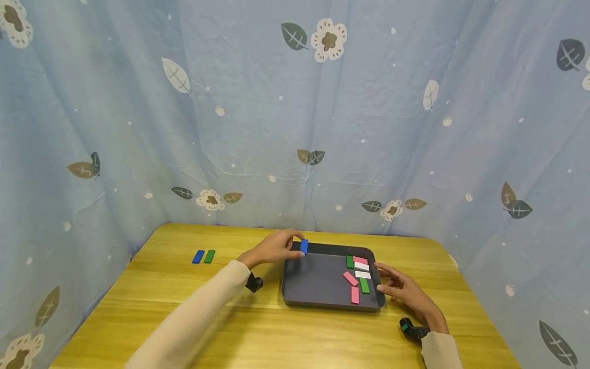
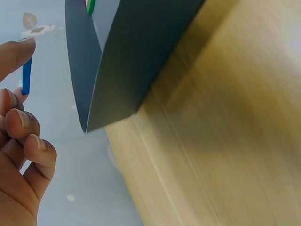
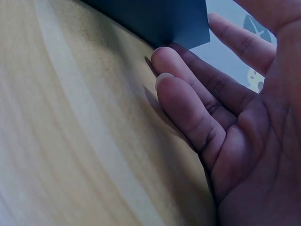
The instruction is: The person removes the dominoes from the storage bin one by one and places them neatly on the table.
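My left hand [image 1: 275, 247] pinches a small blue rectangular tile [image 1: 304, 246] between thumb and finger, over the far left corner of a dark grey tray [image 1: 313, 279]. In the left wrist view, the blue tile [image 2: 27, 76] stands upright in the fingertips, outside fingers loosely curled. At the tray's right side is my right hand [image 1: 407, 289], with its fingers relaxed against or close beside the wall. Inside the tray's right part lie pink tiles [image 1: 355, 295], green tiles [image 1: 364, 285] and white tiles [image 1: 362, 274], some touching each other.
On the wooden table [image 1: 198, 302], left of the tray, a blue tile [image 1: 198, 257] and a green tile [image 1: 209, 256] lie side by side. A light blue patterned curtain [image 1: 258, 128] hangs behind the table and along both sides.
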`<state>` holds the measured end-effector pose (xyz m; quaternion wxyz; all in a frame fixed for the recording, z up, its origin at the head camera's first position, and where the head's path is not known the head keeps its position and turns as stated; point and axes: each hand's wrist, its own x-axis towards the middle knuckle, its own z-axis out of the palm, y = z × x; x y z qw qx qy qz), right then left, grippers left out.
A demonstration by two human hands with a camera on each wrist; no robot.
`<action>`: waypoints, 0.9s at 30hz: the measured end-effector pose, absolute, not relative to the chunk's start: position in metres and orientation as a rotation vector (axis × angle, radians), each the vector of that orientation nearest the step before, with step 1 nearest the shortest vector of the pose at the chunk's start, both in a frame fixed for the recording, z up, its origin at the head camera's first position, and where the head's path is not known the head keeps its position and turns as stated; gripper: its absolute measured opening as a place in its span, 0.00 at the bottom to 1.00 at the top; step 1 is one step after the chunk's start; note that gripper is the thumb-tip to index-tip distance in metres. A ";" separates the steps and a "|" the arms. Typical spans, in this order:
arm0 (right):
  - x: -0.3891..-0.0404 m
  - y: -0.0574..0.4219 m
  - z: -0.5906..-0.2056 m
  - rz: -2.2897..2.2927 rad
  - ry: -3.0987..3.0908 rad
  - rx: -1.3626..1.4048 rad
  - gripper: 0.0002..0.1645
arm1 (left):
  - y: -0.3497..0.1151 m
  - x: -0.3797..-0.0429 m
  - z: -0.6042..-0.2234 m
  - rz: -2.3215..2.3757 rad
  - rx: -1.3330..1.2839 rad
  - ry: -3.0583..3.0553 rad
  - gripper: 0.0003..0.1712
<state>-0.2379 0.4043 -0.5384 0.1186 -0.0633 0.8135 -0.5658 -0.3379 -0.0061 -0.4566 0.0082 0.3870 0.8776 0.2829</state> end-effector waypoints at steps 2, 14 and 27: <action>-0.238 0.404 -0.539 -1.652 2.384 -0.189 0.38 | -0.013 -0.338 -0.456 0.894 1.216 2.749 0.24; -0.239 0.402 -0.545 -1.655 2.369 -0.195 0.37 | -0.044 -0.339 -0.461 0.889 1.187 2.811 0.25; -0.241 0.404 -0.544 -1.639 2.394 -0.186 0.37 | -0.072 -0.340 -0.463 0.903 1.150 2.856 0.26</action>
